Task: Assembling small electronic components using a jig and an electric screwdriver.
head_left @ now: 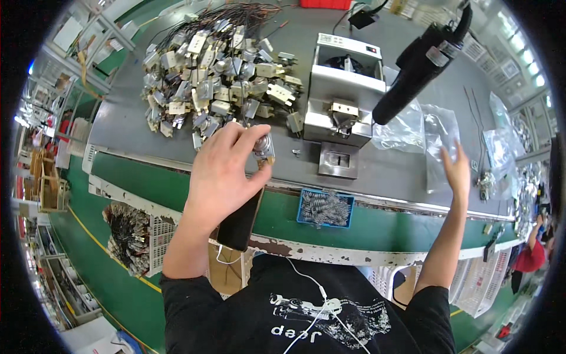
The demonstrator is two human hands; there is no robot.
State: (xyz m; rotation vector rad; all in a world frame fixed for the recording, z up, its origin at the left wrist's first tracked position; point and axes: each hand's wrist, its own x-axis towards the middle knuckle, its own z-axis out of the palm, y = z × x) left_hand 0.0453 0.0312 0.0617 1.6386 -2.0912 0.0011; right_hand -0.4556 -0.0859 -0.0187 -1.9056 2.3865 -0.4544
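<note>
My left hand point(221, 171) pinches a small metal part with a round face point(265, 145) between thumb and fingers. It is at the near edge of a large heap of similar cream-and-silver parts with wires point(218, 76). Beneath that hand, a dark phone point(240, 223) lies at the front of the bench with a white cable by its end. My right hand point(456, 170) is off to the right with its fingers apart, over or beside a clear plastic bag point(437, 127). I see nothing held in it.
A metal bench machine point(337, 121) stands in the middle, with a small steel block point(338, 160) before it. A black cylindrical tool point(413, 74) slants down beside it. Near the front sits a blue tray point(302, 207) of small metal pieces. Thin wires point(474, 118) lie farther right.
</note>
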